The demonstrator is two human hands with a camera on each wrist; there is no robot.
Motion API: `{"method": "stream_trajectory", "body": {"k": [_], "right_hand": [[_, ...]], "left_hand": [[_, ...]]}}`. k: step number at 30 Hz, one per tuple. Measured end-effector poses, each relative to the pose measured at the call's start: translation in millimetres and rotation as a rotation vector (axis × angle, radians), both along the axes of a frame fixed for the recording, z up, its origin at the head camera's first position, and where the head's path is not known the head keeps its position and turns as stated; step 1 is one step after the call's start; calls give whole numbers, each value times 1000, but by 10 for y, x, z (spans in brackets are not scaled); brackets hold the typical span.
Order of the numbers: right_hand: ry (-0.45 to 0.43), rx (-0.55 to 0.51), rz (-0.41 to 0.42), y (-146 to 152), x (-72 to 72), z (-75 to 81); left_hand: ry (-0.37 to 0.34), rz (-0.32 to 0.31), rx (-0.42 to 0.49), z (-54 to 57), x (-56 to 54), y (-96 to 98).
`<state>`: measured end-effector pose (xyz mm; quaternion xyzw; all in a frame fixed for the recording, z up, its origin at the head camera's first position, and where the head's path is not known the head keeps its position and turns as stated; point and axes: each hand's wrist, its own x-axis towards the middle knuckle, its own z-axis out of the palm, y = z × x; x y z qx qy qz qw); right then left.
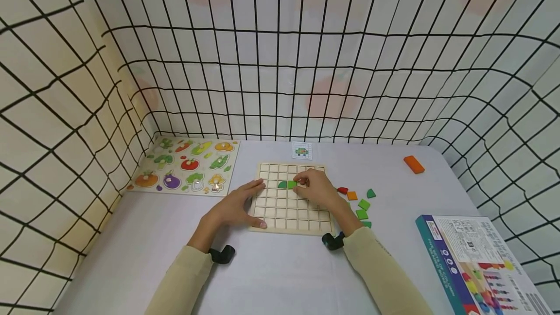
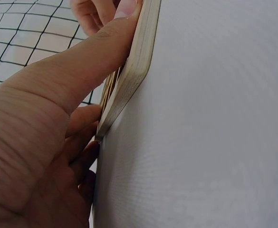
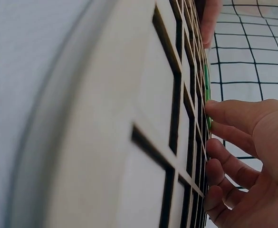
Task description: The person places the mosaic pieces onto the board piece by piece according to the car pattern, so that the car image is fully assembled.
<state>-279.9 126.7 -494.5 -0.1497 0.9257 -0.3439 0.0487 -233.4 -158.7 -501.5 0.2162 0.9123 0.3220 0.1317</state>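
Observation:
A wooden grid board (image 1: 280,223) lies on the white table. My left hand (image 1: 238,206) rests at its left side, thumb (image 2: 96,54) stretched over the front edge and the other fingers along the side. Two green tiles sit in the board's cells: a rounded darker tile (image 1: 282,184) and, right beside it, a lighter square tile (image 1: 291,184). My right hand (image 1: 318,188) is over the board, pinching the square tile's right side between thumb and index finger. In the right wrist view, the thumb tip (image 3: 215,108) meets the green edge; the other fingers curl over the grid.
Loose tiles lie right of the board: a red one (image 1: 342,190), an orange square (image 1: 352,196) and several green ones (image 1: 363,204). Behind stands a small pattern card (image 1: 302,150). A vegetable puzzle (image 1: 183,165), an orange block (image 1: 413,164), a box (image 1: 477,261) and black netting surround the work.

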Motion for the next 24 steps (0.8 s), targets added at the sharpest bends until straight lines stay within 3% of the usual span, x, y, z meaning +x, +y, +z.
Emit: {"method": "stream_trajectory", "body": {"k": [12, 24], "right_hand": [[40, -71, -27, 169, 33, 75], [53, -62, -92, 624, 176, 133]], "left_hand": [[2, -8, -17, 16, 0, 2], [-2, -20, -4, 28, 5, -1]]}}
